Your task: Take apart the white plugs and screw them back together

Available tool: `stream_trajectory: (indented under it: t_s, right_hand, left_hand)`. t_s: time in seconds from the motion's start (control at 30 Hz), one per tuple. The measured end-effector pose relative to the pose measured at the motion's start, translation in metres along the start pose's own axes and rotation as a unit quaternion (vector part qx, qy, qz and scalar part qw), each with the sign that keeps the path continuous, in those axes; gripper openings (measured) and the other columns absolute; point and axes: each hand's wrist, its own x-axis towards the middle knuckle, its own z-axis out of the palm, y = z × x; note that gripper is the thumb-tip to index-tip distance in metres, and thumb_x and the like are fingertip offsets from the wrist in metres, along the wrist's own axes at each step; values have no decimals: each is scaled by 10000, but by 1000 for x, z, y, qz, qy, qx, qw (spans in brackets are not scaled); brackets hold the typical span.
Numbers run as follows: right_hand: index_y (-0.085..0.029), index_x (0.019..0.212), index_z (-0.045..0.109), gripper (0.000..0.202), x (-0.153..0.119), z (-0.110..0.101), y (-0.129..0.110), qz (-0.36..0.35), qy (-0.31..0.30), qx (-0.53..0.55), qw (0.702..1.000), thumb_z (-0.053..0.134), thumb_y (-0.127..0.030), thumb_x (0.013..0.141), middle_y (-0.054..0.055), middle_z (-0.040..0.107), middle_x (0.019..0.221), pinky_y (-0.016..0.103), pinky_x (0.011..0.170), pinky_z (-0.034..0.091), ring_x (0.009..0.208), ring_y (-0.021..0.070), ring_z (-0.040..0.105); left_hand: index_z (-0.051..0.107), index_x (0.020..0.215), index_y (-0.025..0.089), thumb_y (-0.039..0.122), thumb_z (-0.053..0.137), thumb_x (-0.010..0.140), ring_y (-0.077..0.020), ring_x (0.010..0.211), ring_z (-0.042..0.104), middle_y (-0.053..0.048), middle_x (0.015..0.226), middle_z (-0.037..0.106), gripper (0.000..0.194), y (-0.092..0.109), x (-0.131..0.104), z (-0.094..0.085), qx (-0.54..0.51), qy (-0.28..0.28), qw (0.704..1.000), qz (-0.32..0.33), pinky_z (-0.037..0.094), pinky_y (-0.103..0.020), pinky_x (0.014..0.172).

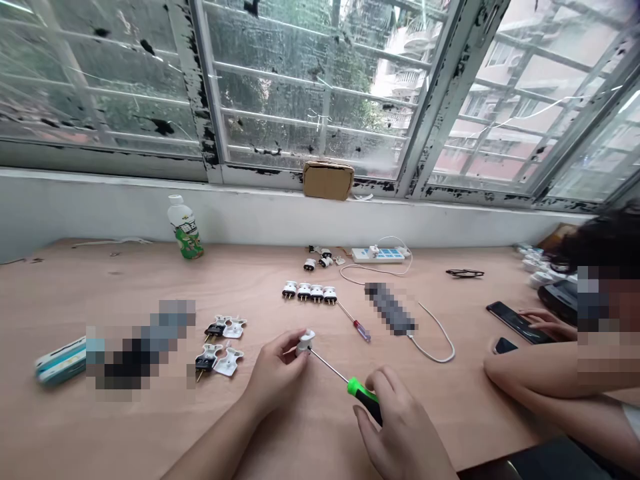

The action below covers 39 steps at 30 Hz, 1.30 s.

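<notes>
Between the thumb and fingers of my left hand [279,373] is a small white electrical plug [306,341], held just above the table. My right hand [400,427] grips the green and black handle of a screwdriver [361,393]. Its thin shaft points up and left, and the tip meets the plug's side. Left of my left hand lie opened plugs, with white cover halves [229,361] beside black pin bases [206,360]. A row of several assembled plugs [310,292] stands beyond my hands. Near that row rests a second screwdriver [363,331] with a red and clear handle.
A green-labelled bottle [185,228] stands by the wall, and a white power strip [378,255] with a cable lies at the back. More plug parts [323,259] sit near it. At the right a person's arm [560,370] leans on the table beside a phone [517,321] and glasses [465,273].
</notes>
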Motion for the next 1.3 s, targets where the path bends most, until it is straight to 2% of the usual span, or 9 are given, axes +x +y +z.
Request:
stream_trajectory:
  t_s: [0.13, 0.3, 0.37, 0.47, 0.57, 0.7, 0.97, 1.13, 1.3]
  right_hand:
    - [-235, 817, 515, 131, -1, 5, 5, -15, 16, -32, 999, 473, -151, 908, 19, 600, 763, 255, 566, 402, 660, 179, 608]
    - [-248, 873, 567, 102, -2, 7, 9, 15, 10, -61, 998, 494, -204, 930, 25, 638, 814, 264, 572, 399, 714, 202, 631]
    - [-249, 927, 573, 72, -2, 4, 7, 22, -9, -41, 999, 515, -211, 909, 32, 626, 874, 260, 561, 423, 716, 197, 635]
    - [-229, 1041, 559, 205, -1, -1, 6, 13, -7, 17, 1000, 480, -147, 871, 62, 600, 976, 260, 582, 479, 736, 186, 639]
    - [-223, 1016, 568, 221, 1, -4, 6, -14, 19, 57, 998, 434, -98, 891, 51, 618, 905, 268, 624, 508, 732, 183, 636]
    - [-237, 1049, 597, 158, 4, -6, 8, -53, 47, 88, 994, 493, -161, 959, 34, 648, 833, 272, 679, 523, 757, 181, 645]
    - [-201, 1065, 544, 136, 1, -11, 7, -35, 97, 178, 979, 490, -189, 941, 98, 556, 1009, 263, 724, 585, 856, 172, 648]
    - [-232, 1164, 548, 245, 0, -11, 11, -65, 159, 140, 975, 548, -143, 936, 102, 630, 1083, 274, 755, 588, 946, 199, 673]
    - [-237, 1219, 527, 264, 2, -12, 1, -50, 132, 152, 978, 484, -228, 958, 119, 600, 1106, 279, 708, 599, 876, 195, 684]
  left_hand:
    - [703, 1141, 194, 268, 676, 798, -250, 1114, 685, -80, 1215, 719, 352, 0, 1, -1, -2, -2, 1000, 1, 581, -366, 958]
    - [700, 1144, 187, 287, 678, 801, -258, 1116, 683, -87, 1226, 714, 358, 1, 0, 1, 9, 3, 1000, 3, 576, -376, 970]
    - [694, 1159, 184, 296, 677, 804, -259, 1112, 685, -88, 1230, 711, 373, 0, 0, 1, 18, 0, 1000, 2, 571, -381, 978]
    - [690, 1171, 183, 300, 671, 808, -261, 1113, 685, -87, 1233, 711, 381, -1, 0, 0, 31, 7, 999, 1, 568, -387, 983]
    - [692, 1173, 187, 293, 670, 808, -263, 1119, 683, -83, 1235, 713, 380, -2, 1, -2, 36, 14, 999, 0, 572, -382, 975]
    - [696, 1176, 190, 287, 684, 797, -262, 1092, 696, -78, 1217, 724, 392, -2, 2, -1, 37, 23, 999, 0, 579, -381, 964]
    - [689, 1206, 186, 271, 684, 796, -257, 1104, 692, -79, 1237, 716, 419, 0, 0, 1, 46, 23, 999, -7, 575, -385, 972]
    - [690, 1210, 173, 270, 685, 791, -253, 1113, 690, -82, 1240, 715, 431, 0, -1, 2, 35, 20, 999, -17, 578, -368, 965]
    - [665, 1252, 159, 284, 698, 778, -258, 1103, 695, -92, 1244, 712, 491, 0, 0, 3, 9, 16, 999, -40, 577, -388, 970]
